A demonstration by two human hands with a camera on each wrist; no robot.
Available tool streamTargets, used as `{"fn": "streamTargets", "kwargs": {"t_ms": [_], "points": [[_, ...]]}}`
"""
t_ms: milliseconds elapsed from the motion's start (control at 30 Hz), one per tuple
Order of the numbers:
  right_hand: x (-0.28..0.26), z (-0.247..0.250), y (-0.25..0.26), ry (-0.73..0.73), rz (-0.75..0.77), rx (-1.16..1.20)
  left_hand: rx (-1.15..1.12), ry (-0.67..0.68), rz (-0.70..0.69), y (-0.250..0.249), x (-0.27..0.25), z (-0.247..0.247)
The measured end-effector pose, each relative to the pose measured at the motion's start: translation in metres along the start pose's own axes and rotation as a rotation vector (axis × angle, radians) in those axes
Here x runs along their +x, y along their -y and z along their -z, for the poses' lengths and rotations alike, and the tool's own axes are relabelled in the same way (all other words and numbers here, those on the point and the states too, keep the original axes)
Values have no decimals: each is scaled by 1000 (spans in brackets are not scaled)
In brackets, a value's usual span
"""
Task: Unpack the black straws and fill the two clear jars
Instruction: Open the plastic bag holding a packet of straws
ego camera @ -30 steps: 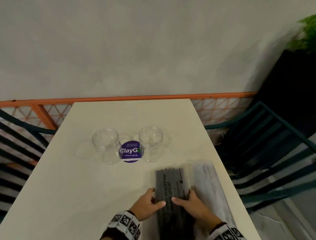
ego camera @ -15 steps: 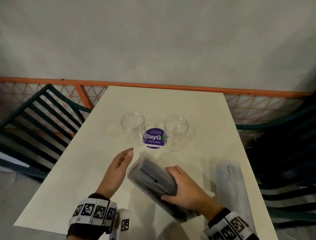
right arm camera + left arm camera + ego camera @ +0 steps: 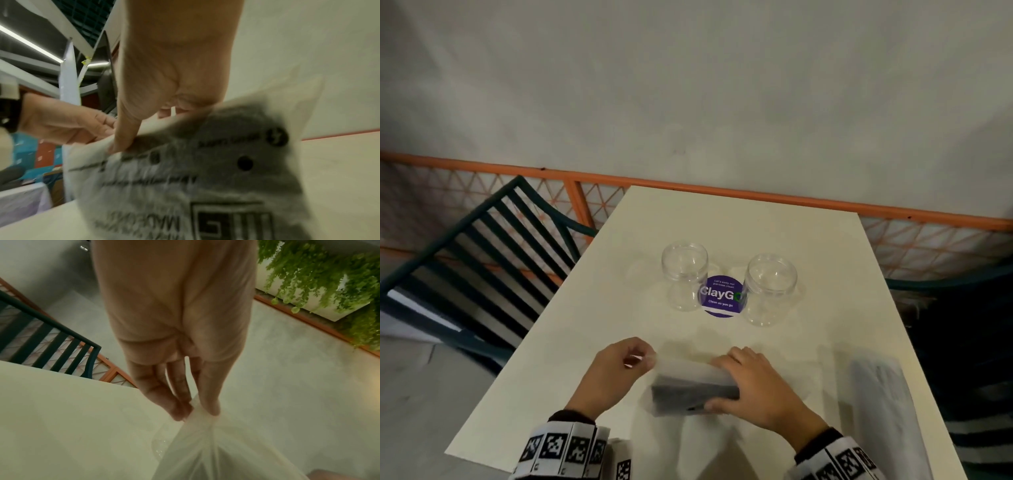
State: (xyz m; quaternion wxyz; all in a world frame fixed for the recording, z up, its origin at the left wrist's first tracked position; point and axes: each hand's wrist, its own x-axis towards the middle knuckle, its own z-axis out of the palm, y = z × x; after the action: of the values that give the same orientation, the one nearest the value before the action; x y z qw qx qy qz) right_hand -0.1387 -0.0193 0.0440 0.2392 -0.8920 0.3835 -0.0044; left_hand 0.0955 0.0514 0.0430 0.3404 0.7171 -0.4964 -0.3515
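A pack of black straws (image 3: 693,392) in a translucent printed bag (image 3: 205,186) is held just above the near part of the white table (image 3: 592,335). My right hand (image 3: 753,387) grips the pack across its right end, fingers over the top and thumb below. My left hand (image 3: 619,366) pinches the bag's loose plastic edge (image 3: 197,420) between thumb and fingertips. Two empty clear jars stand upright farther back: the left jar (image 3: 684,279) and the right jar (image 3: 768,289), with a purple round sticker (image 3: 720,296) between them.
A second translucent pack (image 3: 880,387) lies near the table's right edge. A dark slatted chair (image 3: 482,260) stands to the left, another dark chair (image 3: 962,342) to the right. An orange-framed rail (image 3: 756,197) and a grey wall run behind the table.
The pack has swung from lying along the table to lying crosswise in front of me. My left hand, open beside it before, now pinches the bag's edge. The head view has shifted.
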Motion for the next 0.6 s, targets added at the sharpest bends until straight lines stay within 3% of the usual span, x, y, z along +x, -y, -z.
{"fn": "streamTargets", "kwargs": {"t_ms": [133,267,333,467,600], "points": [[-5,17,-15,-71,-123,194,1,-72,-74,5,8,18],[-18,33,-28,-311,-129,344,-118,-135,-149,-9,13,32],[-20,41,-28,-426,-144,357,-240,-107,-156,-21,14,32],[-19,49,-23,-510,-169,280,-425,-29,-184,-35,18,33],[-17,53,-18,-586,-209,394,-309,83,-112,-23,26,39]]}}
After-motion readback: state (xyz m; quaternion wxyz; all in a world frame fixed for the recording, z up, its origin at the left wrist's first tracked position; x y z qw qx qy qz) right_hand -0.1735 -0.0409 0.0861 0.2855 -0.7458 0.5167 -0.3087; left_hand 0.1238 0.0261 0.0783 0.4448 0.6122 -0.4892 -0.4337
